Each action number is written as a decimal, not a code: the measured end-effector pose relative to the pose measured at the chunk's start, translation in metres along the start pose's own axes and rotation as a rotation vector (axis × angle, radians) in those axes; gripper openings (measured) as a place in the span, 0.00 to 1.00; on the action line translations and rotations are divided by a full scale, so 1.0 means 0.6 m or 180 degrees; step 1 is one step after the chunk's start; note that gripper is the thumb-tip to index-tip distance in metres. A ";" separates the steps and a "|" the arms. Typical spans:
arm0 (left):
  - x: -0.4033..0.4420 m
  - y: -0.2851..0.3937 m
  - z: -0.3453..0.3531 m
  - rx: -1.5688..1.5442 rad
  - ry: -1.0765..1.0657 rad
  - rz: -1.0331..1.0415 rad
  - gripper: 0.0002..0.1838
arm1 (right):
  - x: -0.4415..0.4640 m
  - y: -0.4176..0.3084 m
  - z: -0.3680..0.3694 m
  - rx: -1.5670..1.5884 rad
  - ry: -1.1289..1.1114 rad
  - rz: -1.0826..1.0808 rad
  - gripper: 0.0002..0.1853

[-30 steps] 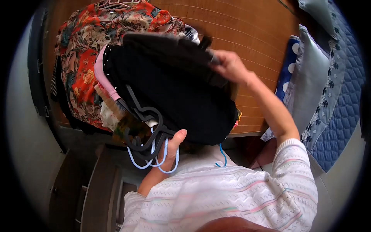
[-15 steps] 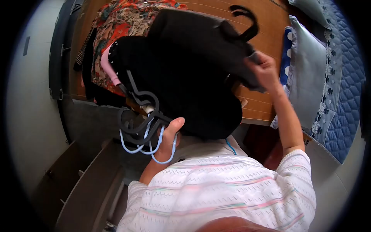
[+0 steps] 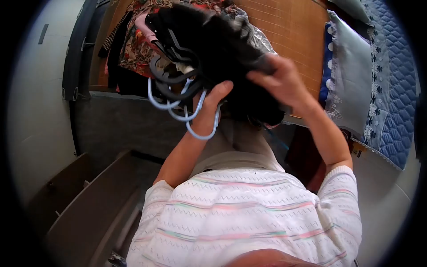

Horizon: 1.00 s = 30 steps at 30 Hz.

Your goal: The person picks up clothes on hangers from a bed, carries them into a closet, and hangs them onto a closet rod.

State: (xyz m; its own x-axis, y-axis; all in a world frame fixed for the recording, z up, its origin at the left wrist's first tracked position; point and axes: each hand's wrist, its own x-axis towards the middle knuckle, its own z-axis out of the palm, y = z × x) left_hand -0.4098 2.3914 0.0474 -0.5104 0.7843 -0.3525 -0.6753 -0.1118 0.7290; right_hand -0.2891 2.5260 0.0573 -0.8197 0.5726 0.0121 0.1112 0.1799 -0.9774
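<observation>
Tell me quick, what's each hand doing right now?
Left hand: closed around grey and light-blue clothes hangers.
Right hand: closed on a dark garment, blurred.

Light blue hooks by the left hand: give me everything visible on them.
The light blue hooks are thin, smooth and rounded, plastic or coated by the look of them. At least three show; overlap makes the exact count unclear. They curve down toward the wearer's lap, off the near side of the black clothing, tangled with thicker dark hooks. The left hand grips the cluster, thumb up. Whatever they join is hidden.
</observation>
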 end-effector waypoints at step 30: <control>-0.104 0.003 -0.083 -0.0186 0.0976 0.0454 0.08 | 0.119 0.089 -0.281 0.0232 0.0738 0.1327 0.10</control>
State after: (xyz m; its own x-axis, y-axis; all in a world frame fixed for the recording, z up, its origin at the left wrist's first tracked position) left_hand -0.4056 2.3117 0.0416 -0.7323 0.5393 -0.4159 -0.6104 -0.2490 0.7519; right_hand -0.2466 2.7114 0.0417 -0.5660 0.7486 -0.3453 0.3572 -0.1548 -0.9211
